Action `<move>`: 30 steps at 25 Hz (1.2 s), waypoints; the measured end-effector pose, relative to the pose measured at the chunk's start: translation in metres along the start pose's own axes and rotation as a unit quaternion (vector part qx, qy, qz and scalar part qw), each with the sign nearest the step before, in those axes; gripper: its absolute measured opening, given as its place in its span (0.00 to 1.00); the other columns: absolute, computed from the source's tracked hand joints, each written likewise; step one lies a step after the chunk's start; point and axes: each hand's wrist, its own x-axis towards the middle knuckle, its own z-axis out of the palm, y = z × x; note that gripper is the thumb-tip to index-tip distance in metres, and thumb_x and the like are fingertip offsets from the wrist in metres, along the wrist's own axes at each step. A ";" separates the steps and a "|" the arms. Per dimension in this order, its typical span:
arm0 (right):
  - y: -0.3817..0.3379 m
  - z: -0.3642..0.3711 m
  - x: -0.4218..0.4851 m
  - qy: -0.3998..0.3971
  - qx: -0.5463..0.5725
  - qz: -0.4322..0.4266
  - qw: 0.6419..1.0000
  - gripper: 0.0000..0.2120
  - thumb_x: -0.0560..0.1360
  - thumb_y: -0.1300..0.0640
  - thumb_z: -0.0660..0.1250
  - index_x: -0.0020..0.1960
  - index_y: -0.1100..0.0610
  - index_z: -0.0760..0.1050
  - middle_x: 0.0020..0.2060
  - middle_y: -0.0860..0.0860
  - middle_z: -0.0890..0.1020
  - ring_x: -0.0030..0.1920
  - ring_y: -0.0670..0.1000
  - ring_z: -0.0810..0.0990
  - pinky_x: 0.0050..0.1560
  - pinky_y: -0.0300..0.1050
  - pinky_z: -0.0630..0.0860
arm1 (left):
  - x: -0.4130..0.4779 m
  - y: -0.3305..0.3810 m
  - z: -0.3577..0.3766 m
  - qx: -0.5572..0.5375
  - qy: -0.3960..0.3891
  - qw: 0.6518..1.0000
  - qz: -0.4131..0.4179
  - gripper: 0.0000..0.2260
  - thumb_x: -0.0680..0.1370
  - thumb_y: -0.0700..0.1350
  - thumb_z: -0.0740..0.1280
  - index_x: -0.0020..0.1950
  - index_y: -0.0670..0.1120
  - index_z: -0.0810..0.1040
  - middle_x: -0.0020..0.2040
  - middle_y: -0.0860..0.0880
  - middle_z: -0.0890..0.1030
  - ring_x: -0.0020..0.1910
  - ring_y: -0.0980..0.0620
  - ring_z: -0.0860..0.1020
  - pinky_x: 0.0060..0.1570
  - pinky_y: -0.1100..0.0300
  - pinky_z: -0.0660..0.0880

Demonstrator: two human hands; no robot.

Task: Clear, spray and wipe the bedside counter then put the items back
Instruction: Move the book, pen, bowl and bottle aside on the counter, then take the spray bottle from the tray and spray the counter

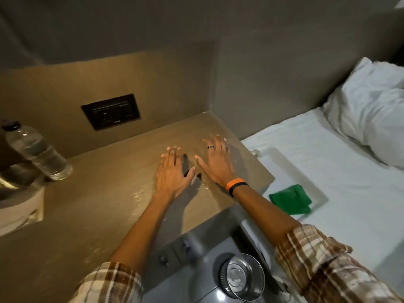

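Note:
The tan bedside counter fills the middle of the head view, with faint wet streaks near its front. My left hand and my right hand hover side by side just over its right part, palms down, fingers spread, holding nothing. A ring sits on my right hand and orange and black bands circle that wrist. A clear water bottle with a black cap stands at the counter's far left. A green cloth lies on a white tray on the bed, right of the counter.
A black socket panel is set in the wall behind the counter. A white bed with a pillow lies to the right. A round metal dish rests on a grey surface below the counter's front edge. A lamp base stands at far left.

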 end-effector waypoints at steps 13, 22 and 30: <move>0.268 -0.003 0.036 -0.088 0.120 0.182 0.972 0.30 0.80 0.45 0.64 0.76 0.58 0.62 0.72 0.59 0.69 0.73 0.59 0.68 0.68 0.57 0.74 | 0.100 0.159 0.090 0.026 -0.039 0.998 -0.029 0.37 0.80 0.67 0.50 0.82 0.46 0.48 0.83 0.46 0.49 0.82 0.45 0.45 0.80 0.44 0.43; 0.305 0.097 0.048 -0.073 0.280 0.288 0.913 0.18 0.84 0.51 0.59 0.70 0.59 0.70 0.57 0.62 0.83 0.59 0.64 0.80 0.59 0.56 0.77 | 0.113 0.150 0.116 0.067 -0.004 0.997 -0.044 0.39 0.78 0.71 0.45 0.82 0.47 0.49 0.83 0.47 0.50 0.82 0.46 0.47 0.79 0.46 0.42; 0.271 0.003 0.045 0.091 0.282 0.176 0.939 0.20 0.83 0.49 0.60 0.46 0.64 0.80 0.41 0.60 0.83 0.46 0.61 0.81 0.47 0.54 0.77 | 0.113 0.149 0.099 0.009 -0.073 0.996 -0.049 0.38 0.80 0.67 0.53 0.82 0.44 0.49 0.83 0.45 0.49 0.82 0.45 0.45 0.80 0.45 0.42</move>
